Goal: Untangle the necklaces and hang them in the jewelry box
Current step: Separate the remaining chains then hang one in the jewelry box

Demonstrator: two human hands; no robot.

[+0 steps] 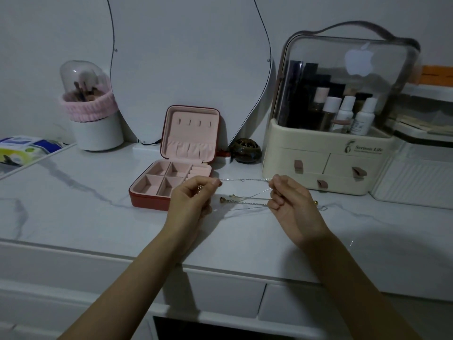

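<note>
A thin silver necklace chain (245, 179) is stretched taut between my two hands above the marble tabletop. My left hand (193, 200) pinches its left end, with a small gold piece bunched in the fingers. My right hand (291, 204) pinches the right end. More chains with a gold pendant (241, 201) lie below, between the hands, running into the right hand. The red jewelry box (147, 201) stands open just behind my left hand; its pink lid (193, 133) shows several empty hooks and its compartments hold nothing.
A cream cosmetics organiser (326, 165) with bottles and drawers stands at the right. A shaped mirror (191, 69) leans behind the box. A brush holder (95, 128) is at back left, tissue packs (22, 149) at far left, a small dark round pot (245, 150) beside the box.
</note>
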